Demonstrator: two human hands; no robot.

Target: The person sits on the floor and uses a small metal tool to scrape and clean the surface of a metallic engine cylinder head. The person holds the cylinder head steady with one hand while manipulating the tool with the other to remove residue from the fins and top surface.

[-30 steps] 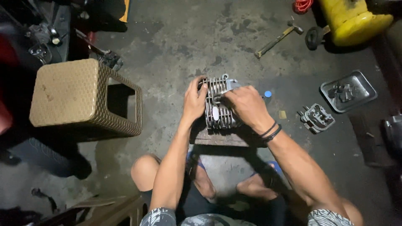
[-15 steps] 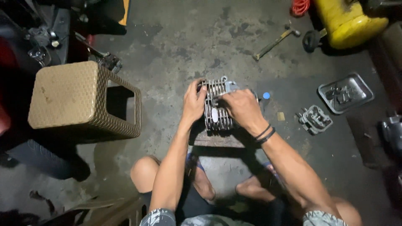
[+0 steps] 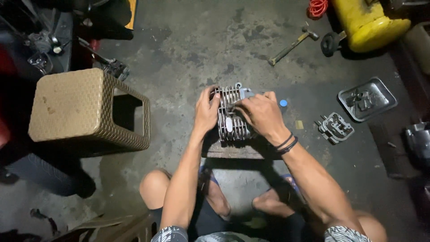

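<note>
A finned grey metal engine cylinder head (image 3: 230, 117) rests on a wooden block (image 3: 233, 150) on the concrete floor in front of me. My left hand (image 3: 206, 112) grips its left side, fingers curled over the top fins. My right hand (image 3: 262, 114) lies over its right side, fingertips pressing on the top face; black bands circle that wrist. Whether the right hand holds a small tool is hidden by the fingers.
A woven tan plastic stool (image 3: 85, 110) stands at the left. A hammer (image 3: 293, 45), a yellow tank (image 3: 369, 22) and an orange cord (image 3: 318, 6) lie at the back right. A metal tray of parts (image 3: 367, 98), an engine cover (image 3: 336, 127) and a blue cap (image 3: 283, 103) sit right.
Both hands stay on the cylinder head; the right hand has shifted slightly across its top. The view has drifted a little.
</note>
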